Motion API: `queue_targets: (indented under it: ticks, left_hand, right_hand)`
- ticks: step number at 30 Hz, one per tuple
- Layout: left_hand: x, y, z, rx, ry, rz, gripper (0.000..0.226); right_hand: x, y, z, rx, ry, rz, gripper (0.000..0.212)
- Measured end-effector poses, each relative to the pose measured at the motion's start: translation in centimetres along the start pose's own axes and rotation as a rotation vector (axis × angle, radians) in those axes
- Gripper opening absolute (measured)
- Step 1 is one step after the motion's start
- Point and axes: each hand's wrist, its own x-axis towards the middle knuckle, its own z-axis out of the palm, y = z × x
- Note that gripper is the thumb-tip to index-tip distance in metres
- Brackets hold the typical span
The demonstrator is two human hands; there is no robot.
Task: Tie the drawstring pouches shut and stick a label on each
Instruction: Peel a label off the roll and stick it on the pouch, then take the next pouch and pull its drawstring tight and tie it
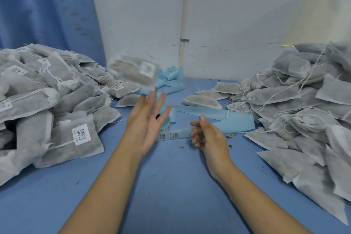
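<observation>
Grey pouch [133, 74], labelled, airborne above the left hand [146, 125], grip wide and empty; right hand [209, 137] loose, holding nothing; it should drop onto the labelled pile [47, 100]

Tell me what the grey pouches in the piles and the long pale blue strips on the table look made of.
Grey drawstring pouches: thin non-woven fabric, matte, it seems; fuzzy edges, dark filling showing through. Pale blue strips: likely glossy label backing paper; smooth sheen, curling ends, barcode labels on one.
</observation>
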Motion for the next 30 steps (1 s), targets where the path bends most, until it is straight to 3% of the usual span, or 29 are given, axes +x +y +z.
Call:
queue_targets:
  ticks: [3, 7, 10, 14, 18, 21, 26, 28, 30]
  left_hand:
    - [0.1, 1.2, -0.1, -0.096, -0.051, 0.015, 0.005]
    - [-0.4, 0.7, 0.3, 0.074, -0.127, -0.053, 0.036]
    - [-0.6, -0.1, 0.8, 0.26, -0.147, -0.102, 0.028]
    - [-0.1, -0.8, 1.8, 0.453, -0.125, -0.123, 0.02]
    - [1.2, -1.1, 3.0, 0.518, -0.031, -0.112, 0.024]
    - [2.2, -1.1, 3.3, 0.511, 0.008, -0.102, 0.024]
    - [3.2, -1.1, 3.1, 0.49, 0.034, -0.11, 0.023]
    - [3.4, -1.2, 2.9, 0.492, 0.045, -0.113, 0.023]
    - [3.5, -1.3, 2.7, 0.471, 0.062, -0.122, 0.023]
  right_hand:
    - [0.0, 0.1, -0.1, 0.001, -0.007, 0.003, 0.03]
    - [-0.1, 0.2, -0.2, 0.002, -0.016, -0.01, 0.022]
    - [0.4, 0.1, -0.2, -0.065, 0.015, -0.055, 0.022]
    - [3.2, -1.2, -0.1, -0.428, 0.096, -0.251, 0.023]
    - [7.9, -2.2, -0.3, -0.977, 0.119, -0.465, 0.026]
    - [11.6, -2.2, -0.7, -1.371, 0.037, -0.342, 0.03]
    - [15.3, -2.1, -1.7, -1.638, -0.176, -0.037, 0.038]
    - [15.8, -1.9, -2.1, -1.607, -0.186, 0.075, 0.04]
    - [15.8, -1.7, -2.3, -1.522, -0.135, 0.072, 0.037]
